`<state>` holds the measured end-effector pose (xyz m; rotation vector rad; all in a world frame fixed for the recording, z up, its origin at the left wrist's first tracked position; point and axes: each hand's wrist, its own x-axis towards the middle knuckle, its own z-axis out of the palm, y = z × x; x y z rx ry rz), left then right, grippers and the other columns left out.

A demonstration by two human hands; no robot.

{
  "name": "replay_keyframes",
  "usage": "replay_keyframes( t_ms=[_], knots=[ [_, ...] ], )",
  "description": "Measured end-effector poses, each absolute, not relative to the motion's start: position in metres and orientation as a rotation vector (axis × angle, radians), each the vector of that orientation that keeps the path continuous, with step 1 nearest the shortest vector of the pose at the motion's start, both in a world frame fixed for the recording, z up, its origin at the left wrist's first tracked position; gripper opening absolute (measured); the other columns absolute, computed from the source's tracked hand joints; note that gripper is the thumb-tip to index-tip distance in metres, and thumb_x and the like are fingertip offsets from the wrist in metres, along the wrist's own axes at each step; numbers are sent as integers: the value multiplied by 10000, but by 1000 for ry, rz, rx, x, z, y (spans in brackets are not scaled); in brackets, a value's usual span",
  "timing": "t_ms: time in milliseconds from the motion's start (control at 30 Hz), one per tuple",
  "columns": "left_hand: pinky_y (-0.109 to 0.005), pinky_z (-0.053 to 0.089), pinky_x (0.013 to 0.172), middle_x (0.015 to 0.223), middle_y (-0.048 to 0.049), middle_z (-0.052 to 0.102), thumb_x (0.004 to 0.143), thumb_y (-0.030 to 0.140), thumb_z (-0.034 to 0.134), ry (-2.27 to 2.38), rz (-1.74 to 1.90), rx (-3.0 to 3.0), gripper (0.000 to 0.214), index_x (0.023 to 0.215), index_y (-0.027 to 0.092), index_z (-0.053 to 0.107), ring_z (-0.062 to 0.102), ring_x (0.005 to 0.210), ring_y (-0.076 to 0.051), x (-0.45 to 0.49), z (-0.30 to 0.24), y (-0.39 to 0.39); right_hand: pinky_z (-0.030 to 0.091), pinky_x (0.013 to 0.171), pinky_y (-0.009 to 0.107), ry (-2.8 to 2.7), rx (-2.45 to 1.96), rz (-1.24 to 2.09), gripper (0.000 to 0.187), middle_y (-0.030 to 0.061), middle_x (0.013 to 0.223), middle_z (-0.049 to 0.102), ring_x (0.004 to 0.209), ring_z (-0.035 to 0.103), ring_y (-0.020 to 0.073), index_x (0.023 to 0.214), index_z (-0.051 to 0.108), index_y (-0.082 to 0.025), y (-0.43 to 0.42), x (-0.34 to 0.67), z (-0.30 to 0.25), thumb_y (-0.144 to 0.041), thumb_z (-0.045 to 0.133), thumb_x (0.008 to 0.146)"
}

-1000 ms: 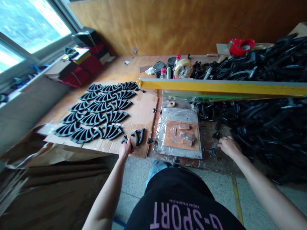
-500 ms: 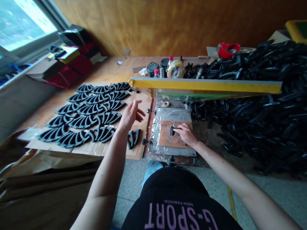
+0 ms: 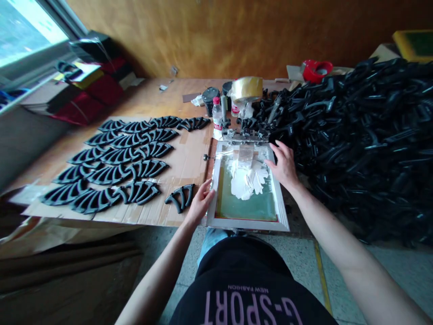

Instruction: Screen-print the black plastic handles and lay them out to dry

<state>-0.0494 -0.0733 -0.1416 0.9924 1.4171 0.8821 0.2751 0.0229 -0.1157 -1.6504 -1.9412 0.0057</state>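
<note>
A hinged printing screen frame [image 3: 282, 215] lies flat on the bench in front of me, its green mesh smeared with white ink [image 3: 248, 178]. My left hand [image 3: 201, 201] rests on the frame's left edge, fingers together and stretched along it. My right hand [image 3: 284, 163] lies on the frame's right edge near the far corner, fingers stretched out. A single black plastic part [image 3: 180, 197] sits on the cardboard just left of my left hand.
Rows of black fan-shaped parts [image 3: 111, 164] cover a cardboard sheet [image 3: 189, 164] at the left. A large heap of black parts [image 3: 358, 135] fills the right side. Bottles [image 3: 217, 118], a tape roll [image 3: 246, 88] and a red dispenser [image 3: 316, 68] stand behind the frame.
The screen frame, raised before, has come down flat over the plate. My right hand moved from the plate to the frame's right edge; my left hand moved from above the cardboard to the left edge.
</note>
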Motion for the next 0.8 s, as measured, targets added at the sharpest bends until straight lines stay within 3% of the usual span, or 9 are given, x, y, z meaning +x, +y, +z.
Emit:
replay_keyframes(
  t_ms=[67,200,267,367,467,633,800],
  knots=[
    [-242,501,615,854,-33,697,810,502,630,1492,817,1022,709,1445,249,440,648,713,-169,-48,-168,-72,410,1022,504,-2108,-1564,-31,557,168,1392,489,1262,449,334,1309,549,-151,37,244,-106,-284,712,794],
    [-258,509,658,878,-44,704,822,512,604,1550,746,1083,679,1431,244,466,663,755,-180,-48,-190,-66,447,870,378,-2455,-1515,130,159,110,1009,657,1011,557,264,1003,635,-164,28,200,-111,-178,618,846],
    [-258,506,651,892,-50,709,824,512,599,1556,732,1082,661,1415,239,486,666,770,-188,-49,-191,-65,434,793,328,-2573,-1437,183,148,89,885,652,901,563,229,898,636,-163,6,200,-119,-84,518,857],
    [-257,502,662,941,-59,713,825,505,600,1573,723,1074,634,1391,232,514,665,800,-192,-49,-186,-67,412,739,310,-2752,-1121,209,248,85,869,641,855,550,213,882,640,-159,-25,215,-120,-13,445,833],
    [-247,496,675,939,-52,714,807,484,629,1564,773,1037,591,1331,217,568,662,804,-186,-46,-180,-68,404,711,296,-2845,-902,313,189,53,817,631,795,541,192,814,634,-180,-32,227,-112,-48,499,824],
    [-258,501,653,869,-44,711,795,500,637,1533,777,1006,608,1329,221,562,665,770,-192,-46,-178,-69,413,738,318,-2649,-1072,207,208,67,875,652,856,548,209,886,652,-184,-31,221,-122,-68,481,861],
    [-264,508,670,896,-63,717,802,501,629,1529,777,1027,620,1342,206,553,671,793,-198,-46,-177,-69,433,719,312,-2674,-948,252,199,66,877,661,828,568,197,924,667,-180,-50,222,-131,-102,491,877]
  ],
)
